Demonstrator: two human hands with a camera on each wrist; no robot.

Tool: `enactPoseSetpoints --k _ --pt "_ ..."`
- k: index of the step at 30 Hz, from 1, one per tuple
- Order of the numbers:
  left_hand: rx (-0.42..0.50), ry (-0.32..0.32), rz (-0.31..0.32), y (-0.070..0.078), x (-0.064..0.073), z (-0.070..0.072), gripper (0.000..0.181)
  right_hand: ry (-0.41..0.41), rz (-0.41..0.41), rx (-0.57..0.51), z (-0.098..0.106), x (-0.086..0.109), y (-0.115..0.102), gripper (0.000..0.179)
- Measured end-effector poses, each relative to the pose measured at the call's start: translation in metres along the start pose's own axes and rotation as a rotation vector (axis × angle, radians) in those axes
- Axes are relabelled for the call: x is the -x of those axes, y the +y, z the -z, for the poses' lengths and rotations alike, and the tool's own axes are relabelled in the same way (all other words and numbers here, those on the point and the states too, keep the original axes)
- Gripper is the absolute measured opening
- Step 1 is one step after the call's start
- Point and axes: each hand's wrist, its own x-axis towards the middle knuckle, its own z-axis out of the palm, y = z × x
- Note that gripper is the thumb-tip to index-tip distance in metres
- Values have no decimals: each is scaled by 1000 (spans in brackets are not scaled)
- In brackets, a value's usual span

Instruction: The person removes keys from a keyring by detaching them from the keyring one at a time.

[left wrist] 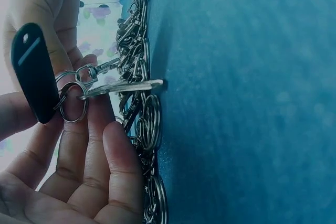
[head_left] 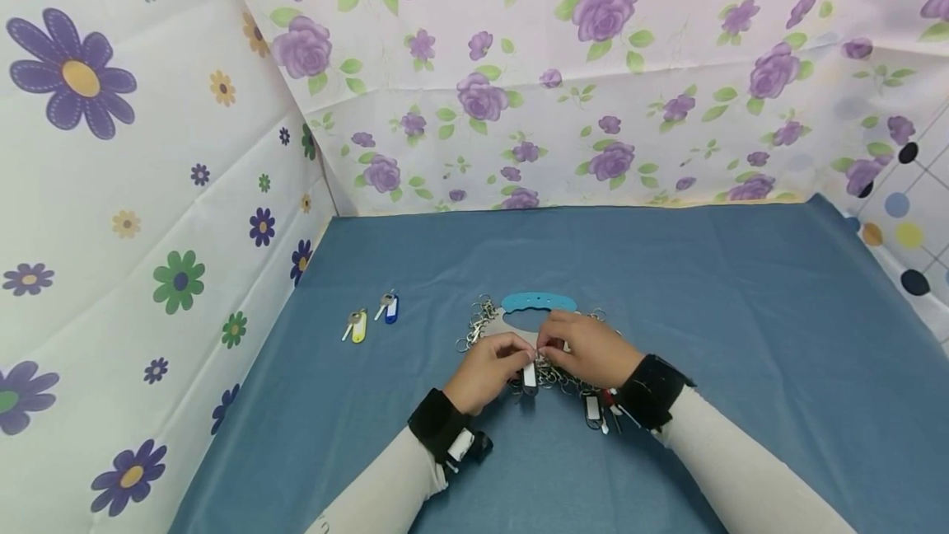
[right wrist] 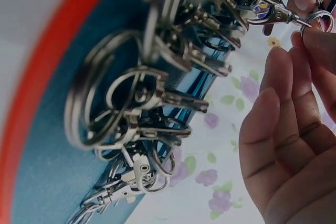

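Observation:
In the head view both hands meet over a metal plate (head_left: 495,325) with a blue grip (head_left: 539,302), hung with many clasps and rings. My left hand (head_left: 485,365) pinches a split ring (left wrist: 73,109) bearing a black key tag (left wrist: 34,74) and a silver key (left wrist: 126,86). The tag (head_left: 530,377) dangles below the fingertips. From the right, my right hand (head_left: 589,344) pinches a ring (right wrist: 320,20) joined to a swivel clasp (right wrist: 274,15) of the bunch. Whether the two rings are linked is unclear.
Keys with a yellow tag (head_left: 359,326) and a blue tag (head_left: 391,309) lie to the left on the blue cloth (head_left: 741,287). Another black-framed tag (head_left: 593,409) hangs near the right wrist, beside something red. A blurred red edge (right wrist: 47,66) crosses the right wrist view.

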Motion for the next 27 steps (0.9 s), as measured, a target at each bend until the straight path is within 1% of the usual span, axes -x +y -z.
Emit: enactPoseSetpoints --k 7,12,17,27 --pt "-8 2 -17 1 1 0 23 1 -30 -1 -1 1 -1 7" --pt "-17 -12 -24 1 2 0 23 -4 -84 -1 -1 0 -2 7" --pt "-27 -15 -25 2 2 0 22 -12 -131 -31 -1 -1 -6 9" --pt "2 3 0 2 1 -1 21 1 -122 -12 -2 -3 -4 7"
